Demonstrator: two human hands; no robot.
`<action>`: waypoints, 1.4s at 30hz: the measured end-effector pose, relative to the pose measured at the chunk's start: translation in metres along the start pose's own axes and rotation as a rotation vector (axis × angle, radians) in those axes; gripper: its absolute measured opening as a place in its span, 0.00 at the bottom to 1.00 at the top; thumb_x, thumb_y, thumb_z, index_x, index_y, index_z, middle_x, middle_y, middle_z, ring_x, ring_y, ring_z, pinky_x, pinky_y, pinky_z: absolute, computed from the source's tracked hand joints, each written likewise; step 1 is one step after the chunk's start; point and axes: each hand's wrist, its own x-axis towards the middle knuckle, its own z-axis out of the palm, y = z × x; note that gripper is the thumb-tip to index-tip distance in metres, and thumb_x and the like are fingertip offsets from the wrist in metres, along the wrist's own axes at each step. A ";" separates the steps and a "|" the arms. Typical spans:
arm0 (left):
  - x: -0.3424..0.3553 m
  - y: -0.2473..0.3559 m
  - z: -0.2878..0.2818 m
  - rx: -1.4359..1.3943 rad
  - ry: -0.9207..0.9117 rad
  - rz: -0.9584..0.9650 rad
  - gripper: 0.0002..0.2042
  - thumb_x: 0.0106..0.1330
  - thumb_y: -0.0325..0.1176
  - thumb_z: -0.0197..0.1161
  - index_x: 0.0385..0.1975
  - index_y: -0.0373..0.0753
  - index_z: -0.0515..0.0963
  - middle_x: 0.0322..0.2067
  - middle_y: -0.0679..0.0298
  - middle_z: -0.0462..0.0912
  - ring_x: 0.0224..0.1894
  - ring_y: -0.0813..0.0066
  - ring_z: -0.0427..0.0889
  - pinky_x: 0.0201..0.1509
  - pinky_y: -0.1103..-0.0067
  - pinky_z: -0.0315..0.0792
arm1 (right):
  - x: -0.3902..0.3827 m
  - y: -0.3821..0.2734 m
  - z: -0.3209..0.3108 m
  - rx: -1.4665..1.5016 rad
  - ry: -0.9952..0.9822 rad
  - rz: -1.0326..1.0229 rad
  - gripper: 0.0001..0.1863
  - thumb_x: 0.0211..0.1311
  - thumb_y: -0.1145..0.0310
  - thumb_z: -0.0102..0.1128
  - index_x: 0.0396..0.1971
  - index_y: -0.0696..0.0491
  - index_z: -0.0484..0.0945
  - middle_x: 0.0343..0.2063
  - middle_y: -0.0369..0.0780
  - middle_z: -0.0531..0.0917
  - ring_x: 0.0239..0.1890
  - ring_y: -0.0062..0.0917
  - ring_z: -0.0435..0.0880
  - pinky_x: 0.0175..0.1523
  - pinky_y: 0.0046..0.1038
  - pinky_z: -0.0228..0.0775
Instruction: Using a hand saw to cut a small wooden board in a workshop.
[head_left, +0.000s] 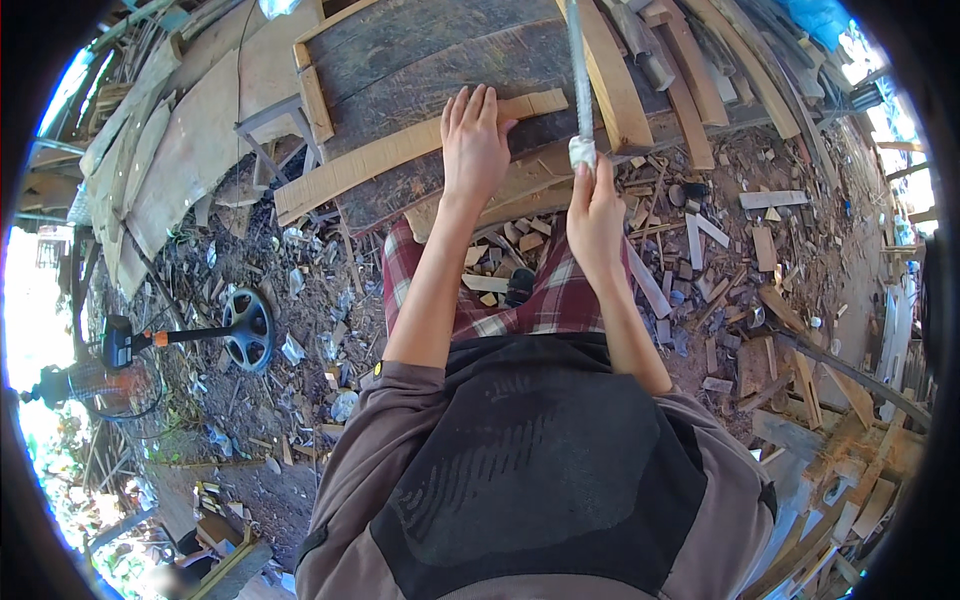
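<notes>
My left hand (pixel 474 145) lies flat across a long, thin wooden strip (pixel 365 162), fingers stretched out past its far edge and thumb apart. Fine crosswise lines mark the strip's face. It rests at a slant on a dark, worn wooden bench (pixel 400 62), its left end sticking out beyond the bench edge. To the right, my right hand (pixel 597 215) is closed around the whitish handle (pixel 582 151) of a long, narrow metal-bladed tool (pixel 577 70). The blade points away from me, apart from the strip's right end; whether it has teeth I cannot tell.
A thick timber beam (pixel 612 75) lies just right of the blade, with more boards (pixel 690 70) beyond it. Wood offcuts and scraps litter the ground. A fan with a black round base (pixel 248 330) lies at left. A grey metal frame (pixel 270 135) stands beside the bench.
</notes>
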 end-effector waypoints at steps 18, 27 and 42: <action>-0.004 0.021 -0.021 -0.128 0.084 -0.040 0.15 0.56 0.30 0.70 0.44 0.43 0.78 0.43 0.59 0.81 0.55 0.62 0.74 0.63 0.63 0.55 | -0.017 0.030 -0.001 0.053 -0.085 -0.029 0.13 0.74 0.66 0.48 0.53 0.53 0.67 0.26 0.53 0.82 0.26 0.49 0.82 0.25 0.42 0.69; -0.005 0.012 -0.021 -0.332 -0.108 -0.010 0.17 0.59 0.29 0.67 0.49 0.39 0.76 0.51 0.58 0.82 0.61 0.59 0.75 0.71 0.62 0.53 | -0.017 0.035 0.003 0.040 -0.067 -0.076 0.14 0.74 0.65 0.47 0.54 0.53 0.67 0.24 0.51 0.82 0.24 0.48 0.82 0.24 0.43 0.69; -0.002 0.005 -0.013 -0.261 -0.014 0.019 0.15 0.58 0.29 0.68 0.45 0.35 0.82 0.50 0.55 0.82 0.59 0.57 0.76 0.66 0.64 0.66 | -0.017 0.042 0.006 -0.017 -0.089 -0.057 0.13 0.73 0.64 0.48 0.51 0.54 0.67 0.21 0.52 0.81 0.23 0.50 0.82 0.24 0.45 0.68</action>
